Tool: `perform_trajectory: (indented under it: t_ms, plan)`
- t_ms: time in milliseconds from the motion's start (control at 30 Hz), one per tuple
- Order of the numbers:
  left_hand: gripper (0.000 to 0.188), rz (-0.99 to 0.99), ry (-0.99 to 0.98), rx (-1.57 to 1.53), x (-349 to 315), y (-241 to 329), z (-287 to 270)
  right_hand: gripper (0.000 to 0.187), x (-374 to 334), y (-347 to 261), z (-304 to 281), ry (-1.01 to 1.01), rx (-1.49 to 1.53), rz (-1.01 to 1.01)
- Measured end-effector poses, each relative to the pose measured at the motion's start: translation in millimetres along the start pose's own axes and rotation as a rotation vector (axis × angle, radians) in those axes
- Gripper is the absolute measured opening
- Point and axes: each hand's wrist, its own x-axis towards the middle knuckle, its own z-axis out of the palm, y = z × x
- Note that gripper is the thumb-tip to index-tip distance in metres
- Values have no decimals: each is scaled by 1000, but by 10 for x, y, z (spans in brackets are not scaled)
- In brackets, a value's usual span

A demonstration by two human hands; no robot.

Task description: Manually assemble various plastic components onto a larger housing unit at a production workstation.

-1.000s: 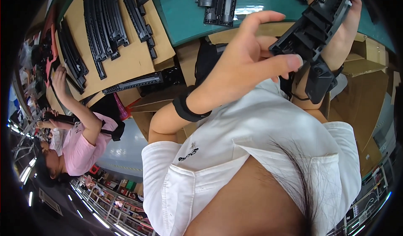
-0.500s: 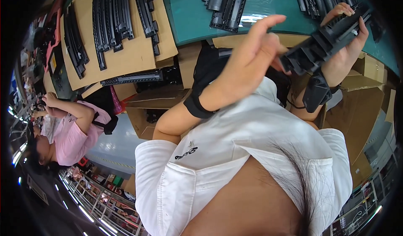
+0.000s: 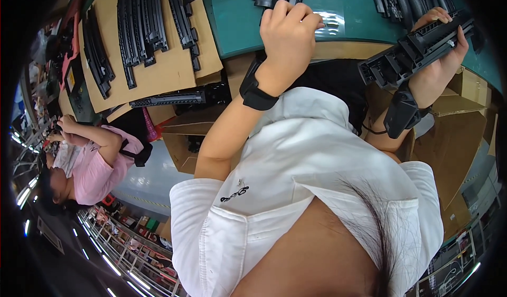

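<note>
Left forearm (image 3: pixel 227 133) points away from body, slanting inward; left hand (image 3: pixel 289 37) shows its back, fingers (image 3: pixel 312 20) bent, tips mostly hidden. Right forearm slants outward; right hand (image 3: pixel 441 60) gripping between fingers and thumb (image 3: pixel 461 42).

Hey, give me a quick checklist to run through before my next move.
1. Black part gripped by the right hand: ok, held near one end.
2. Both hands on that part: not ok, the left hand is apart from it, by the green table.
3. Left hand empty: cannot tell, its back faces the camera.
4. Black strips resting on the cardboard sheet: ok, lying in groups.
5. Co-worker clear of your hands: ok, well off to the left.
</note>
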Motion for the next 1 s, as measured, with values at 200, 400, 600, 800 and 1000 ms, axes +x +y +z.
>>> perform_trajectory:
  t_ms: [200, 400, 600, 800, 1000]
  plan:
    - [10, 2, 49, 0, -51, 21, 21, 23, 29, -24, -19, -3, -89, -12]
    - [10, -75, 11, -16, -65, 38, 62, 23, 86, 72, -9, -34, -71, 14]
    - [9, -63, 71, 17, -88, 78, 156, 23, 112, 93, -44, -75, -134, 46]
    - [9, -61, 142, -132, -94, 60, 172, 21, 134, 46, -68, -7, -104, 65]
    - [11, -258, 27, -429, -45, 130, -32, 16, 212, -81, -165, -86, -215, 137]
